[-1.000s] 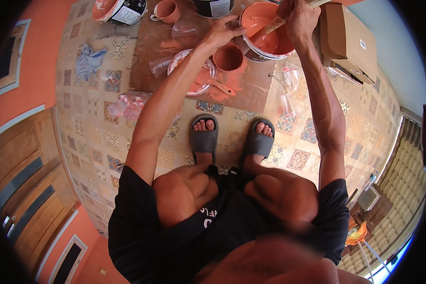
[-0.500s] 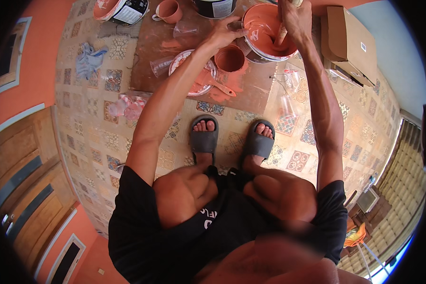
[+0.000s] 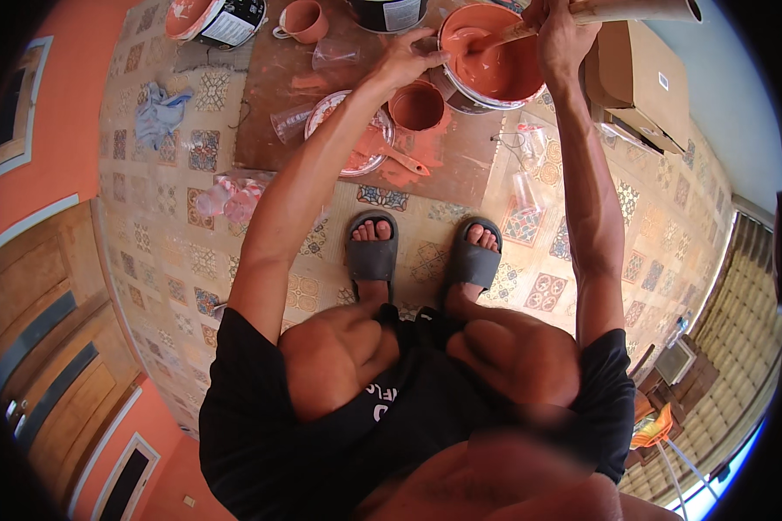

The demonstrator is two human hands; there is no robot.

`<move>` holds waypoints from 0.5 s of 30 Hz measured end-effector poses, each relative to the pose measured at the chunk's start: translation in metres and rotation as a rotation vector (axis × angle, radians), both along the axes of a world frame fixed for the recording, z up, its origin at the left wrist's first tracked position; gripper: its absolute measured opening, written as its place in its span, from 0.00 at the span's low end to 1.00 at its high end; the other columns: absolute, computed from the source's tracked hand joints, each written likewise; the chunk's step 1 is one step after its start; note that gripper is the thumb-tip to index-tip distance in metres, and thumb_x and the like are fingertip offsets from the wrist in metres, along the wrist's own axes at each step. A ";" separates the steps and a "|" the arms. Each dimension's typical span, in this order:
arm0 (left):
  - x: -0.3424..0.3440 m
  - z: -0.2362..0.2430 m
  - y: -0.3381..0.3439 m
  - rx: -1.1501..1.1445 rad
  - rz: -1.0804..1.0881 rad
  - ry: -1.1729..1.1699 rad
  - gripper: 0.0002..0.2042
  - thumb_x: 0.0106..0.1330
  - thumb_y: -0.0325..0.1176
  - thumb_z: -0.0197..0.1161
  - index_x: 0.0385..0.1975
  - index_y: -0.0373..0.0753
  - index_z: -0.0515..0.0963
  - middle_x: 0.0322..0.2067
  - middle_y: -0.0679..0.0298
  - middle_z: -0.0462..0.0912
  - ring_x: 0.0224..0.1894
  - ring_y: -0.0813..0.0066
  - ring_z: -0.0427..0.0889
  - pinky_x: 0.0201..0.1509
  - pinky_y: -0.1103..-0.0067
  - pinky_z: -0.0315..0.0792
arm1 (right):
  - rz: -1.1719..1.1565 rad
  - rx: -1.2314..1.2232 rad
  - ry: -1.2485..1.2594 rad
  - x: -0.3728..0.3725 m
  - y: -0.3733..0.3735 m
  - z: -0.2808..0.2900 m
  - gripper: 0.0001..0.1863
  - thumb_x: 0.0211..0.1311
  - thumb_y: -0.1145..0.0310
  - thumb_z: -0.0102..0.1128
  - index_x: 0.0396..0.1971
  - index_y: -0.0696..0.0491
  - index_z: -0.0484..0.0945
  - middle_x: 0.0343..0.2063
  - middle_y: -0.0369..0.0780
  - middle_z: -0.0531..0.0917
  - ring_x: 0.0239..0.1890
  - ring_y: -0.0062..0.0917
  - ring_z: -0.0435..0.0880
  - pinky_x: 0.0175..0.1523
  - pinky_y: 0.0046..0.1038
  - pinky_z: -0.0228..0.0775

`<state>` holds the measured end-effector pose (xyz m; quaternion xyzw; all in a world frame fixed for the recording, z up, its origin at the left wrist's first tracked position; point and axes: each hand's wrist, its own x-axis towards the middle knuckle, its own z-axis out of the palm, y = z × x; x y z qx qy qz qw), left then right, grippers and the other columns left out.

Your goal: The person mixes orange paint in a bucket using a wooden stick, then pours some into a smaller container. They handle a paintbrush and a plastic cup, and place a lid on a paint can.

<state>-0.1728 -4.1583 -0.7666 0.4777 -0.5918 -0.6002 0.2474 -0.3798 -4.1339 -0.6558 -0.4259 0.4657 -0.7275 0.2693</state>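
Note:
My right hand [image 3: 568, 42] is wrapped round a long pale pipe [image 3: 639, 9] whose end looks hollow. Its lower part, coated in orange-red paint, dips into a bucket of the same paint [image 3: 506, 69]. At the bucket's left rim, my left hand [image 3: 408, 59] holds on, thumb by the edge and fingers along the side. Just below that hand stands a paint-coated pot [image 3: 418, 106]. A paint-smeared white lid [image 3: 326, 111] lies farther left, partly covered by my left forearm, with a paintbrush [image 3: 400, 159] across it.
A paint-stained brown board [image 3: 269, 95] lies under the pots on the tiled floor. Clear plastic cups [image 3: 291, 123], a mug [image 3: 302, 22] and a second bucket [image 3: 226, 23] stand left. A cardboard box [image 3: 639, 82] is to the right, and a blue rag [image 3: 161, 113] far left.
My right hand has tilted the pipe over to the right, so its upper end now points right. Its dipped end has shifted left in the paint. The left hand stays at the rim.

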 end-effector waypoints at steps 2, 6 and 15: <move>0.000 0.001 0.000 -0.005 0.003 -0.008 0.40 0.59 0.43 0.81 0.69 0.37 0.70 0.43 0.54 0.86 0.45 0.69 0.84 0.51 0.74 0.78 | 0.023 0.210 0.336 0.001 0.000 0.000 0.20 0.74 0.58 0.60 0.22 0.51 0.72 0.12 0.29 0.66 0.14 0.14 0.63 0.19 0.23 0.53; 0.000 0.002 -0.001 0.005 -0.003 -0.021 0.41 0.57 0.43 0.81 0.70 0.36 0.70 0.47 0.49 0.87 0.49 0.64 0.85 0.56 0.72 0.79 | 0.153 0.145 -0.031 0.000 0.003 0.005 0.19 0.76 0.60 0.57 0.22 0.52 0.72 0.11 0.28 0.65 0.13 0.14 0.62 0.19 0.24 0.54; -0.001 0.008 0.001 0.035 0.002 0.025 0.41 0.59 0.40 0.81 0.70 0.33 0.68 0.47 0.49 0.87 0.48 0.67 0.86 0.55 0.75 0.78 | 0.090 0.148 -0.093 -0.007 0.003 0.008 0.19 0.76 0.62 0.56 0.21 0.51 0.71 0.10 0.30 0.64 0.10 0.17 0.61 0.17 0.24 0.55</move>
